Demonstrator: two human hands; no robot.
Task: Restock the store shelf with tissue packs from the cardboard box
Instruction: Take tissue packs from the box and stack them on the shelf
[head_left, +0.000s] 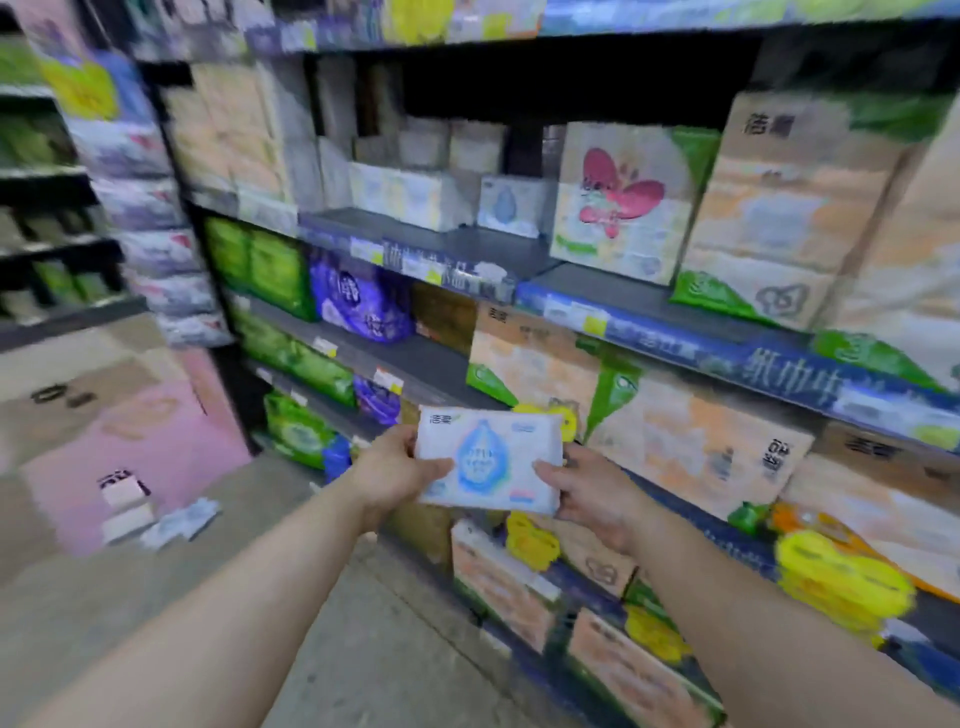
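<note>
- Our left hand (393, 470) grips the left short end of the tissue pack (490, 457), thumb across its printed face; our right hand (589, 493) grips the right short end the same way, fingers (550, 475) curled round the edge.
- The pack sits just below the middle of the frame, long axis running left to right between the hands, blue-drop face turned toward us.
- Its likely slot lies straight above it: a matching blue-drop pack (511, 205) stands on the grey shelf (467, 244) above centre frame, with bare shelf in front of it.
- We judge the coming move is up and forward, well apart from here; both hands are about equally near.
- Motion blur hides finer detail.
</note>
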